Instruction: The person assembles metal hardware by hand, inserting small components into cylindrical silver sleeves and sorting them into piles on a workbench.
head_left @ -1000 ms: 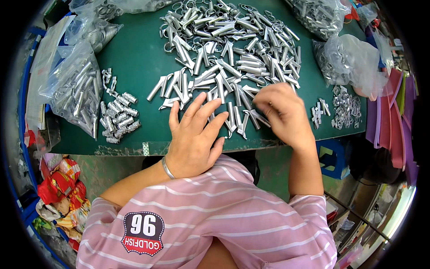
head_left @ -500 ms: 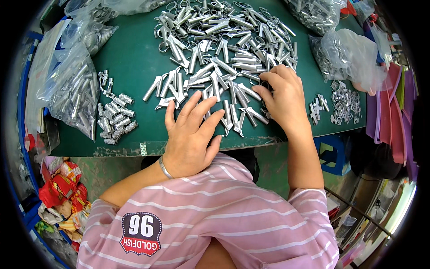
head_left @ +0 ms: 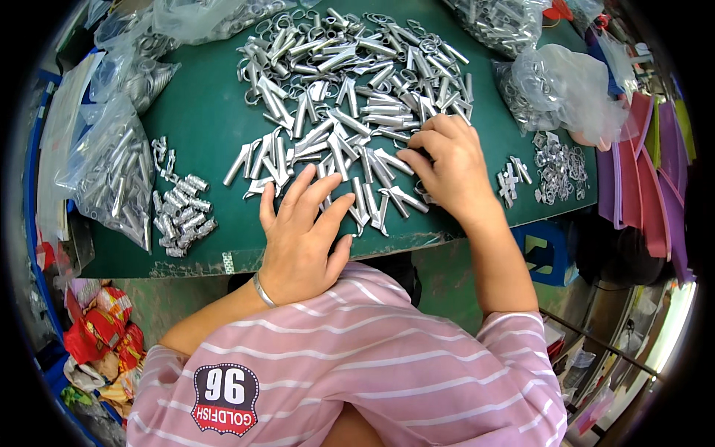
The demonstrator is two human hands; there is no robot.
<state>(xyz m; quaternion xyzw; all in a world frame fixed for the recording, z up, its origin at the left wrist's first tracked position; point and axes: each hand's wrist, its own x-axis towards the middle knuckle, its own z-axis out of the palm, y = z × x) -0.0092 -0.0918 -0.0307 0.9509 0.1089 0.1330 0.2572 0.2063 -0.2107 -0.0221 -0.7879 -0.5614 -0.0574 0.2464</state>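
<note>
Metal tubes [head_left: 350, 121] lie in a loose heap across the middle of the green table [head_left: 197, 86]. The right hand [head_left: 450, 165] bends over the heap's near right side, thumb and fingers curled close together; whether they pinch a tube, I cannot tell. The left hand [head_left: 298, 242] is palm down at the table's near edge, fingers spread wide beside the closest tubes. Clear bags [head_left: 112, 179] sit on both sides.
</note>
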